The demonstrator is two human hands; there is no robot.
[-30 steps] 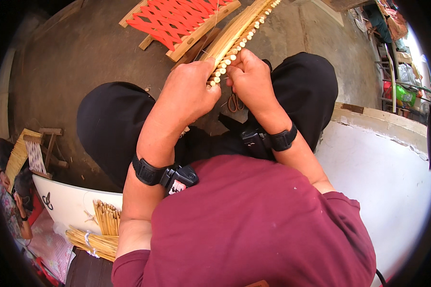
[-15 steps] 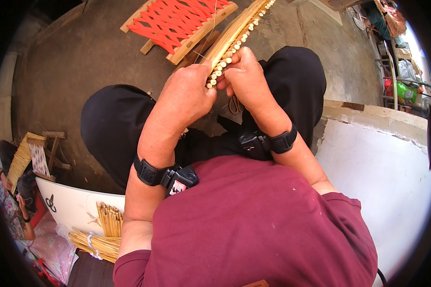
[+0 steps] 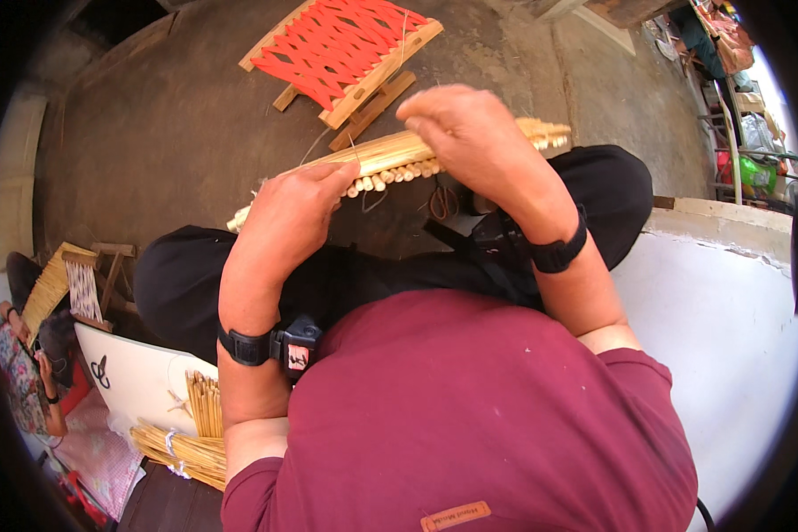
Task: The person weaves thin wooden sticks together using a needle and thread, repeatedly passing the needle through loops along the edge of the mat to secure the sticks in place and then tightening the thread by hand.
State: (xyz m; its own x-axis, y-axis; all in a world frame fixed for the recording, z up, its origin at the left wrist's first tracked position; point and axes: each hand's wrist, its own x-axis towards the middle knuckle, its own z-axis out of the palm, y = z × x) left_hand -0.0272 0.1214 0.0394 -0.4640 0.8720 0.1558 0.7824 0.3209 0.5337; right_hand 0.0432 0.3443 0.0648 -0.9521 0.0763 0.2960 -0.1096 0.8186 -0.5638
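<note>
A bundle of pale straw-coloured stalks (image 3: 390, 152), lined up side by side with cut round ends along its near edge, lies across above my lap. My left hand (image 3: 285, 206) is closed on its left part, thumb and fingers pinching the edge. A thin needle-like strand (image 3: 353, 146) stands up beside those fingertips. Over the right part of the bundle my right hand (image 3: 474, 133) is raised, fingers stretched leftward and apart from the thumb, with nothing visible in them. Below the bundle, scissors with brown handles (image 3: 442, 202) lie between my knees.
Ahead on the floor stands a low wooden stool with a red woven seat (image 3: 346, 49). Tied stalk bundles (image 3: 186, 452) lie at my lower left, by a white panel (image 3: 133, 381) with black scissors. Another person (image 3: 27, 372) sits far left. A cluttered shelf (image 3: 745, 133) is at far right.
The stalk bundle has swung from a steep slant to nearly level. My right hand has left its edge and risen above it; my left hand has moved left and down, still gripping.
</note>
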